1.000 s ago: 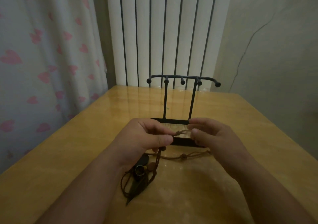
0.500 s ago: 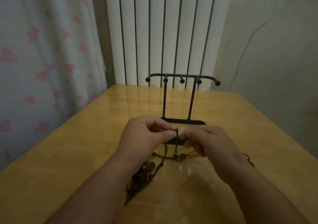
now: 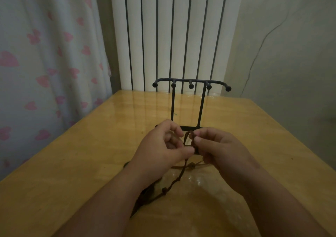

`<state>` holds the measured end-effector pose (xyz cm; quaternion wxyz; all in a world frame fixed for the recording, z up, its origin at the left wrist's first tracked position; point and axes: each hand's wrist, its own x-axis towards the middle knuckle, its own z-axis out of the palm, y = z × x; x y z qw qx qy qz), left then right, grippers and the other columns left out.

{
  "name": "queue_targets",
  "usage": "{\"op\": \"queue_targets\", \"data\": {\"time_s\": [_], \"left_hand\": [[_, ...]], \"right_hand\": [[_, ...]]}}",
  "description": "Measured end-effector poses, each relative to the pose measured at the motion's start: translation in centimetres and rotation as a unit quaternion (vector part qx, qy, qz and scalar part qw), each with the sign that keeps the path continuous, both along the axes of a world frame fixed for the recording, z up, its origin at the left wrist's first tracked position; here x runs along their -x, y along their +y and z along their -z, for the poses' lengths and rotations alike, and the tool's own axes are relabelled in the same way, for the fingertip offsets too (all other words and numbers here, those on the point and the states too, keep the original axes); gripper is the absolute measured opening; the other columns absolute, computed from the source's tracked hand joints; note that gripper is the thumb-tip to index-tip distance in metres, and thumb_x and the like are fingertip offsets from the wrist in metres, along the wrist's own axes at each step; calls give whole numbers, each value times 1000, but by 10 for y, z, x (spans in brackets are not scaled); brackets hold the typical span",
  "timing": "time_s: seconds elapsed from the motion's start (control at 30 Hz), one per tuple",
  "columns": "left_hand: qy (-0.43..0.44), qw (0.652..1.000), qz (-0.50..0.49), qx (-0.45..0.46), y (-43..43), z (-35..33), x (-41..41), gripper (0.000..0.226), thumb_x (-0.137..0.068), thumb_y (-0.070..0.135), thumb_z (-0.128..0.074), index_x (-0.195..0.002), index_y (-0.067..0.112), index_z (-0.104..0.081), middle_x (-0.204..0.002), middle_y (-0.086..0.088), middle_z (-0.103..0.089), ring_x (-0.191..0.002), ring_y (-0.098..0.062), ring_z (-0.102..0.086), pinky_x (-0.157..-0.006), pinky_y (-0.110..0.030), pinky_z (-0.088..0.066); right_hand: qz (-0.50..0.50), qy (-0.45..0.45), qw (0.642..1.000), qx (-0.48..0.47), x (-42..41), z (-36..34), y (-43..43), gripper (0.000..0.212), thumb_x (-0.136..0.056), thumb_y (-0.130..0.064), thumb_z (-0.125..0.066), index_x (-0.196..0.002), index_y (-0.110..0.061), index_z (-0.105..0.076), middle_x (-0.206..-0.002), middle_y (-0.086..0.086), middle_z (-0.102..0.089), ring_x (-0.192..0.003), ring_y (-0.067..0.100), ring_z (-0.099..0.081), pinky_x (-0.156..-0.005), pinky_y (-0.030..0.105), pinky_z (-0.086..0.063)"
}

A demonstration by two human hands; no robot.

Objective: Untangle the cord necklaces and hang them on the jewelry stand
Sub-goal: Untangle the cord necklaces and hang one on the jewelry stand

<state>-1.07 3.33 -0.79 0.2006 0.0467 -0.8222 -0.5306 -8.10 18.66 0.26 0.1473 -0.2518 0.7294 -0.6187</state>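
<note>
Where the hands meet: low over the table [image 3: 72, 164], just in front of the jewelry stand [image 3: 190, 81]; fingertips of both hands almost touching
Left hand [image 3: 163, 145]: fingers curled in toward the palm; thumb stretched toward the other hand, its tip pressed on the cord; grip closed on the cord
Right hand [image 3: 218, 149]: thumb and forefinger pinch the top of a small loop of cord; other fingers curled beneath
Cord necklaces [image 3: 187, 137]: brown; a short loop stands up between the two hands; from there one strand drops toward the person, with knots or small beads along it, and slants down-left to the table; a second strand crosses it sideways below the hands; how many cords are in the tangle cannot be told
Dark pendant [image 3: 133, 213]: on the table under the left forearm, mostly hidden; only a dark pointed tip shows clearly
Stand, detail: black metal; top bar with five ball-tipped pegs; two thin upright posts; flat base on the table, its near part hidden by the hands
Stand vs. cords: cords lie at the hands and on the table, in front of the base and well below the bar
Table, detail: glossy yellow wood; reflections of the radiator [image 3: 172, 36] on its far half
Background: white ribbed radiator behind the stand; curtain [image 3: 45, 54] with pink hearts on the left; plain wall [image 3: 291, 63] on the right with a thin dark line running down it
Light: dim; fine detail of the knot unreadable
</note>
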Motion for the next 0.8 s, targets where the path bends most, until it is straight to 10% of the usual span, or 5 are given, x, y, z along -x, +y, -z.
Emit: {"op": "queue_targets", "data": {"time_s": [0.8], "left_hand": [[89,995,-20,28,0,-3,-6,7,-85,16,-74,-85,22,-75,-74,9,-73,-69,-4,-69,-62,-17,-54]], "right_hand": [[-8,112,992,-60,-10,-11,2,16,-92,-25,-57,-84,-24,-72,-70,-4,-71,-56,2,-53,-57,20,-42]]}}
